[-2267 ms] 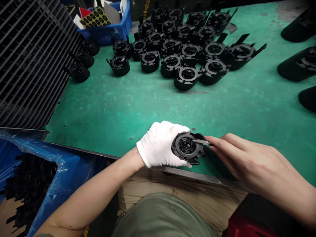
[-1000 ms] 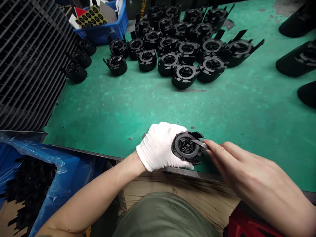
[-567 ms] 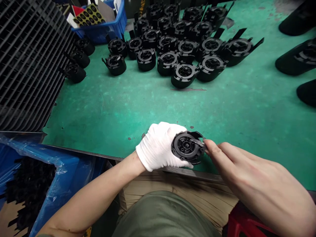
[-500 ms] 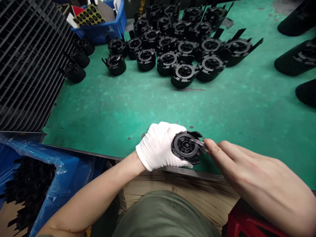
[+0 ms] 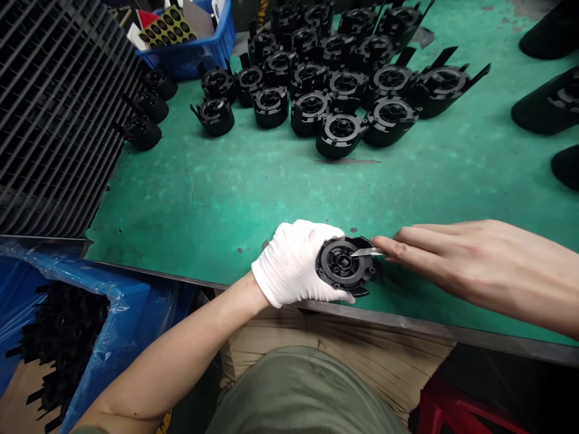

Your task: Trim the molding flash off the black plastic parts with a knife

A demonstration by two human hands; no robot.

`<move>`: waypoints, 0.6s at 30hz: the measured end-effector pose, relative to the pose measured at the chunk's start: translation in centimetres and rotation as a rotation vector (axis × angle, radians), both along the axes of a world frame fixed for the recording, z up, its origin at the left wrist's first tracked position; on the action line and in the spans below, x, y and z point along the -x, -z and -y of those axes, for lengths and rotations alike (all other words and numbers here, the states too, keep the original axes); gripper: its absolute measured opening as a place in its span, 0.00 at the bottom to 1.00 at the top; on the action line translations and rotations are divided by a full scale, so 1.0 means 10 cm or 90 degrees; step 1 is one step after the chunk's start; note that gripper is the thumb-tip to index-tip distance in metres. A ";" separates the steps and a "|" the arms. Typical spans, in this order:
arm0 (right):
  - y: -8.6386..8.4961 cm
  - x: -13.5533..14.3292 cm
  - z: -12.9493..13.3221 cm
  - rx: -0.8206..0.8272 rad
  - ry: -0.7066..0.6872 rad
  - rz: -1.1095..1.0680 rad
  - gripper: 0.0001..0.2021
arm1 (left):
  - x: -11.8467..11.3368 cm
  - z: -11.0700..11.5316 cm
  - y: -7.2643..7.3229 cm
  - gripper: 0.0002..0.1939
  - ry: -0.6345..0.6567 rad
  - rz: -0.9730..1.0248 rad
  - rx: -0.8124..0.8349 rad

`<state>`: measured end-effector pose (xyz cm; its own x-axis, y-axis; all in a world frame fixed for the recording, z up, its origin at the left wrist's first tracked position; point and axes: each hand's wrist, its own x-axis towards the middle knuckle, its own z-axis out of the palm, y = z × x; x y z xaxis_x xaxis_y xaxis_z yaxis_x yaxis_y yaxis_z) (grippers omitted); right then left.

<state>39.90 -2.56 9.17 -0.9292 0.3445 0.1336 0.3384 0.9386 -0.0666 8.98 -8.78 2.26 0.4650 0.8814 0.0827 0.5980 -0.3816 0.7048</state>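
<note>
The person's left hand (image 5: pixel 294 263), in a white glove, is curled around the left side of a round black part (image 5: pixel 344 265), its fingers along the far side and its thumb along the near side. The part sits at the near edge of the green tabletop (image 5: pixel 226 187), its ribbed, ringed face turned up. The bare right hand (image 5: pixel 456 259) comes in from the right and pinches a small pointed metal blade (image 5: pixel 364 252) between thumb and fingers. The tip points left over the part's face, near the ribs around its centre; it seems to touch there, though the view is too small to be sure.

Across the far side of the tabletop stand many black housings (image 5: pixel 312 108), closely grouped, most with ringed faces up and some with upright tabs. Three more black units (image 5: pixel 151 107) line up at the left, beside a dark slatted rack (image 5: pixel 49 114). Just beyond them, a blue bin (image 5: pixel 194 55) holds a yellow sheet with black ovals (image 5: pixel 166 28). At the far right lie larger dark cylinders (image 5: pixel 547 105), cut off by the border. Near left, below table level, a film-lined blue crate (image 5: pixel 131 295) contains heaped black pieces (image 5: pixel 67 331).
</note>
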 end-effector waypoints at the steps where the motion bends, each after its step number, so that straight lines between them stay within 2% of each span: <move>1: 0.00 0.01 -0.03 -0.007 -0.026 -0.008 0.28 | 0.00 0.00 0.01 0.50 -0.003 0.002 -0.004; 3: 0.02 0.02 -0.05 -0.029 -0.087 -0.034 0.28 | 0.00 0.00 0.02 0.52 -0.009 0.001 -0.011; 4: 0.03 0.02 -0.03 -0.037 -0.076 -0.044 0.26 | 0.00 0.00 0.02 0.52 -0.008 0.001 -0.011; 8: 0.12 0.02 0.26 -0.038 0.066 -0.060 0.17 | 0.00 0.00 0.01 0.49 0.002 0.003 -0.004; 11: 0.17 0.05 0.59 -0.016 0.192 -0.061 0.18 | -0.01 0.01 0.00 0.49 0.000 -0.008 -0.011; 14: 0.20 0.11 0.80 0.012 0.250 -0.053 0.20 | -0.01 0.02 0.01 0.48 -0.005 -0.002 -0.041; 18: 0.21 0.21 0.88 -0.014 0.278 -0.022 0.22 | -0.02 0.03 0.01 0.48 -0.011 -0.002 -0.065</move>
<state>37.76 -11.39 7.02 -0.6919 0.7006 0.1742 0.7016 0.7095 -0.0668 9.17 -9.07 2.12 0.4496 0.8767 0.1712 0.6079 -0.4407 0.6605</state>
